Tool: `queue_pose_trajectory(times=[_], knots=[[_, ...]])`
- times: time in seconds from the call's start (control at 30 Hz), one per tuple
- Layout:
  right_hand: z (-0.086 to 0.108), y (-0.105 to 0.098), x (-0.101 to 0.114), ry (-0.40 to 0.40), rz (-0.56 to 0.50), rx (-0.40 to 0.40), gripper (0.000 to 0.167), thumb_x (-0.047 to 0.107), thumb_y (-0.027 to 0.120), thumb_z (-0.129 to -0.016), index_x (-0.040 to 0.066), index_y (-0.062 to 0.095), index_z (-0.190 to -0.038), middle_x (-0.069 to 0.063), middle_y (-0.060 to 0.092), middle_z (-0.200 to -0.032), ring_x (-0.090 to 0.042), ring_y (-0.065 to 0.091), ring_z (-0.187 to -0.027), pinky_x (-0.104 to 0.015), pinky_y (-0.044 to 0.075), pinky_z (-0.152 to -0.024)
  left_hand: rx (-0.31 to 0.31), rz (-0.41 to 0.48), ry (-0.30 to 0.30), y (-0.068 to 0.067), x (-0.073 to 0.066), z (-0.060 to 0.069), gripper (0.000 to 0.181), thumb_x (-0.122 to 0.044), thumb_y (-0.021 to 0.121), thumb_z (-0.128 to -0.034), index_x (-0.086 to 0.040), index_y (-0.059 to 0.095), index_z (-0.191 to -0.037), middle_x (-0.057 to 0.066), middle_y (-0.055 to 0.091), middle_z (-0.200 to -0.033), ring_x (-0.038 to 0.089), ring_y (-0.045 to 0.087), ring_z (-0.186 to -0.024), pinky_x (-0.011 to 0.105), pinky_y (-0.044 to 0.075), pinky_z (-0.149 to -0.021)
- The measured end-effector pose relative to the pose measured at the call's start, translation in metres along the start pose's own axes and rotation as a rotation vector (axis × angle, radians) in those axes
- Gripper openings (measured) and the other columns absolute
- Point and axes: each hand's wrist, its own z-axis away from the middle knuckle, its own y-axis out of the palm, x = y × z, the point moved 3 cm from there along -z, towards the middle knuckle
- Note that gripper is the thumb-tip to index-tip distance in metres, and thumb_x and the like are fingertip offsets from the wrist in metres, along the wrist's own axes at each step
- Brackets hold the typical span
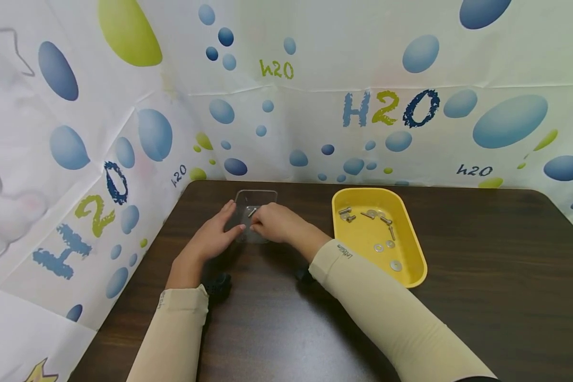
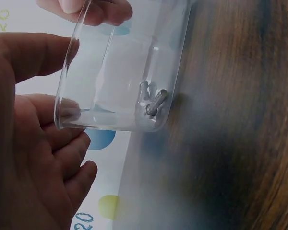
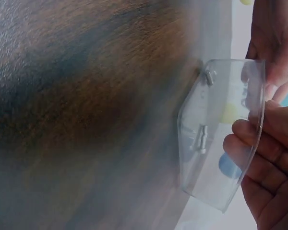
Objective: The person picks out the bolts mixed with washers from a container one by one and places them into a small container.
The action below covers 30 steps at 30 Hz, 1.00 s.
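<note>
Nearest, the two pale sleeves [image 1: 387, 313] lay over the dark table [image 1: 262, 329], with bare wood between them, so both forearms had room to draw back. The right one ran close along the near left side of the yellow tray; a careless swing of that elbow could have shoved the tray and scattered its contents.

Beyond the cuffs, the left hand [image 1: 212, 236] stood with fingers and thumb spread at the left of the clear box [image 2: 129, 62], holding nothing in a curled grip. The right hand [image 1: 283, 223] reached over the opposite side with fingers bent inside; whether they pinched anything could not be told. Small screws [image 2: 156, 102] lay loose on the box floor. The box looked light, so a knuckle catching its rim might have tipped it, and fingers crowding so small an opening could have fumbled a screw.

To the right, well apart from the box, the yellow tray [image 1: 353, 252] held more screws and flat washers [image 1: 396, 265], with wide tabletop past it. Both containers sat near the table's far edge; little room remained for a forward push before the printed backdrop [image 1: 305, 42].
</note>
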Motion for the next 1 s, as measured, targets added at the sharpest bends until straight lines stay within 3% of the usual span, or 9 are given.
queue_pose_trajectory(times=[0.33,0.57,0.77,1.0], knots=[[0.014,-0.021,-0.009,0.028,-0.068,-0.042,0.023,0.025,0.063,-0.098,0.012,0.076,-0.112,0.003,0.072,-0.093,-0.012,0.061,-0.077,-0.023,0.054,-0.077,-0.077,-0.015,0.028,-0.002,-0.013,-0.002,0.082,-0.055,0.047,-0.0982,-0.012,0.013,-0.159,0.004,0.004,-0.167,0.033,0.013,-0.152,0.059,0.021,-0.117],[0.027,-0.04,-0.018,0.072,-0.089,-0.099,0.016,0.025,0.066,-0.095,0.016,0.077,-0.103,0.004,0.072,-0.094,-0.013,0.061,-0.081,-0.022,0.055,-0.08,-0.113,-0.024,0.079,0.0,-0.038,0.0,0.083,-0.052,0.051,-0.0979,-0.011,0.012,-0.159,0.004,0.004,-0.167,0.03,0.013,-0.152,0.058,0.023,-0.117],[0.043,-0.055,-0.031,0.107,-0.111,-0.164,0.017,0.026,0.066,-0.096,0.017,0.077,-0.105,0.004,0.073,-0.096,-0.013,0.063,-0.079,-0.021,0.056,-0.078,-0.114,-0.022,0.133,0.01,-0.06,0.0,0.083,-0.052,0.052,-0.0979,-0.012,0.012,-0.159,0.003,0.004,-0.167,0.028,0.013,-0.152,0.058,0.026,-0.116],[0.067,-0.071,-0.057,0.131,-0.159,-0.229,0.027,0.026,0.066,-0.096,0.014,0.073,-0.119,0.0,0.073,-0.113,-0.016,0.067,-0.101,-0.033,0.055,-0.092,-0.104,-0.032,0.186,0.021,-0.08,0.0,0.083,-0.056,0.05,-0.0974,-0.012,0.017,-0.159,0.006,0.011,-0.166,0.029,0.018,-0.151,0.058,0.027,-0.116]])
